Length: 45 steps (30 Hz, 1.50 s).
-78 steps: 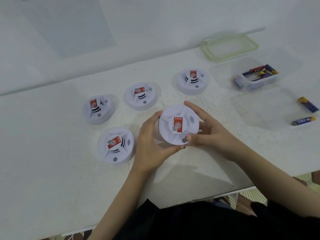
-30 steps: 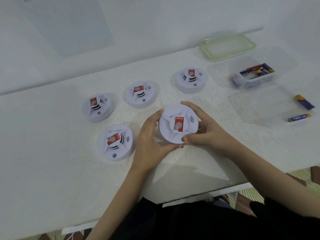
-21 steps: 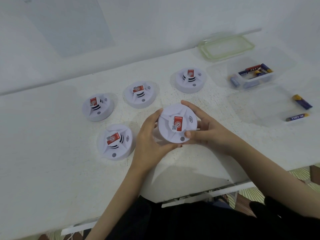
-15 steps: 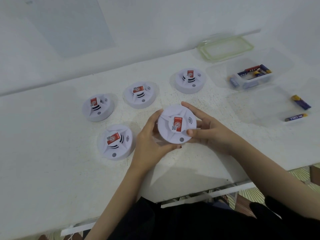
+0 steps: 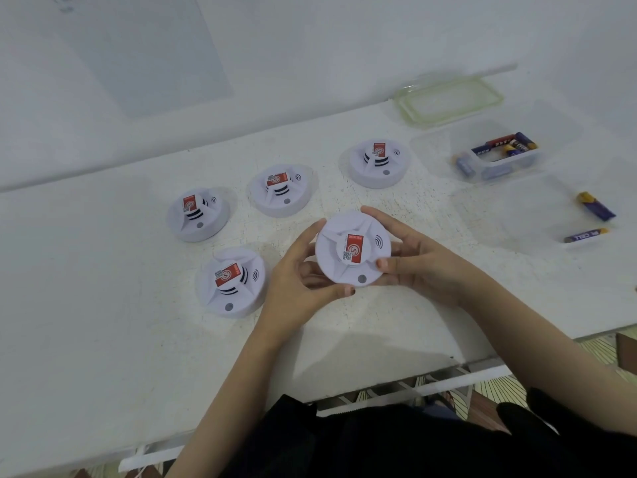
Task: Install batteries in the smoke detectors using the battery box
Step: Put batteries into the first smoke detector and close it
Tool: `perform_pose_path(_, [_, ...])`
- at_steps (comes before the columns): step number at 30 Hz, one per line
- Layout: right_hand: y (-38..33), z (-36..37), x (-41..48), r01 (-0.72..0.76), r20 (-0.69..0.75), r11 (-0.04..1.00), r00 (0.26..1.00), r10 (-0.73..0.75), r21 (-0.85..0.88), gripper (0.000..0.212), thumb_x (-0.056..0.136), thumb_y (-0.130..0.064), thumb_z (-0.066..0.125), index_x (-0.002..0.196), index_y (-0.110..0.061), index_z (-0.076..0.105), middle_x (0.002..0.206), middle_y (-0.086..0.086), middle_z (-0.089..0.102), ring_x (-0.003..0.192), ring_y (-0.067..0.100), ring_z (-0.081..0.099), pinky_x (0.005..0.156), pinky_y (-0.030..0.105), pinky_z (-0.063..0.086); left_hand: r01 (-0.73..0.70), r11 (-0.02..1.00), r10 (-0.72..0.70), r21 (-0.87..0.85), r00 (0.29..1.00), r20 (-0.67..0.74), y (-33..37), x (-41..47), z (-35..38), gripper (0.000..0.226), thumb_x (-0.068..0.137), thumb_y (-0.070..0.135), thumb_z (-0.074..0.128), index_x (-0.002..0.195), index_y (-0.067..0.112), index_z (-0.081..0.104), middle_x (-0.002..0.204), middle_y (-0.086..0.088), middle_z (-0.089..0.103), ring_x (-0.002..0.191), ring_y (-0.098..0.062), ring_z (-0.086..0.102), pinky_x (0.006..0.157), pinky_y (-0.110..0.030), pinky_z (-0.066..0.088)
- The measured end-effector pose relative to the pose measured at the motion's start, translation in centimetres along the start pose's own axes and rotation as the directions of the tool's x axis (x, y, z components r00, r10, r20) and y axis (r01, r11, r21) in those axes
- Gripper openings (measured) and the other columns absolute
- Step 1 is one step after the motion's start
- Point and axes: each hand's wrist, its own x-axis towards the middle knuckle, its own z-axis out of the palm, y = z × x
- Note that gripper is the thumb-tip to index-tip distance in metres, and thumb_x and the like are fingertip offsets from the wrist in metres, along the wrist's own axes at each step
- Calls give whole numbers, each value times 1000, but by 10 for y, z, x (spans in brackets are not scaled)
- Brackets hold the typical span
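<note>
A round white smoke detector [image 5: 351, 251] with a red label is held just above the white table [image 5: 103, 305], face up. My left hand [image 5: 296, 281] grips its left and lower rim; my right hand [image 5: 417, 260] grips its right side, thumb on the front edge. Several more detectors lie on the table: one at the near left [image 5: 231, 282], one further left [image 5: 198, 215], one in the middle [image 5: 281, 191] and one at the back [image 5: 379, 163]. The clear battery box [image 5: 499, 160] stands at the right with several batteries inside.
Two loose batteries [image 5: 596, 205] [image 5: 586, 235] lie at the far right of the table. A green-rimmed clear lid [image 5: 448, 101] rests against the wall behind the box. The table's front edge runs just below my forearms.
The held detector has been lifted and tilted slightly between my hands, and my right thumb has shifted along its front edge. Everything else on the table stays put.
</note>
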Motion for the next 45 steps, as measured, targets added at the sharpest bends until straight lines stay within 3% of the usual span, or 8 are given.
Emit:
perform_pose_path(23, [5,4,-2,50,-20,997,999,-49,50,74,81,9,56,142,-28,37,127,12,61,113,32,61,85,38,54,33,999,-33,14,999,-7,-7,2,1,100,65,-2,85,148,24,37,126,-3,65,102,-18,70,82,-43,59])
perform_pose_path(31, [4,6,-3,60,-30,997,998,-58,54,73,82,12,55,141,-27,38,128,10,61,113,31,60,83,37,55,24,1000,-24,-1,1000,-13,-5,0,2,98,65,-3,84,147,25,37,126,-5,65,101,-16,70,79,-34,60])
perform_pose_path(45, [4,7,-3,56,-30,995,998,-54,78,75,78,8,57,142,-27,38,127,15,61,110,31,62,82,38,55,24,1000,-25,-12,1000,-16,-4,-1,2,98,65,-5,83,147,24,37,124,-6,66,100,-18,71,79,-36,60])
